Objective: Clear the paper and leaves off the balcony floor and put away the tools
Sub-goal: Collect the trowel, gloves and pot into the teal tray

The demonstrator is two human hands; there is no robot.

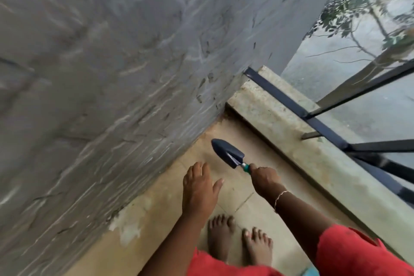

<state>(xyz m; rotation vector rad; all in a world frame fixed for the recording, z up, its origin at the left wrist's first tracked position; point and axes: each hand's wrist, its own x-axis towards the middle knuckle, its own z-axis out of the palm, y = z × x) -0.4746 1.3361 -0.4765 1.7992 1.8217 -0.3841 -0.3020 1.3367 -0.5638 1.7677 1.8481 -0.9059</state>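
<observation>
Right hand (265, 178) grasping hand trowel (228, 152) by its handle, left hand (199, 188) spread, released; tan tiled balcony floor (161, 215), grey plastered wall (112, 74), black railing (324, 127).

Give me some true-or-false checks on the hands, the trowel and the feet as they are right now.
1. The right hand grips the trowel by its handle. True.
2. The left hand holds a sheet of paper. False: its fingers are spread and it holds nothing.
3. The trowel's blade points toward the wall. True.
4. The person wears shoes. False: the feet are bare.
</observation>
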